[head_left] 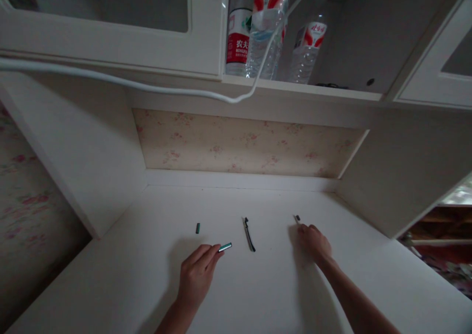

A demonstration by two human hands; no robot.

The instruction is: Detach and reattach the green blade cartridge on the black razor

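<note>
My left hand [198, 274] pinches one end of a short, flat strip [225, 247], green with a pale edge, that looks like a razor cartridge. The strip is held above the white desktop and points to the right. A smaller dark green piece [198, 228] lies on the desktop beyond this hand. Between my hands lies a thin, slightly curved black handle with a small head [249, 234], resembling a razor handle. My right hand [315, 243] is closed at the desktop, its fingertips on a small thin piece with a dark tip [298, 218]; the fingers hide the rest.
The white desktop [236, 294] runs back to a floral wall panel [236, 144] between side panels. Overhead is a cabinet shelf [332, 93] with several plastic bottles, including a red-labelled one [238, 44]. A white cable [165, 90] hangs across the cabinet front.
</note>
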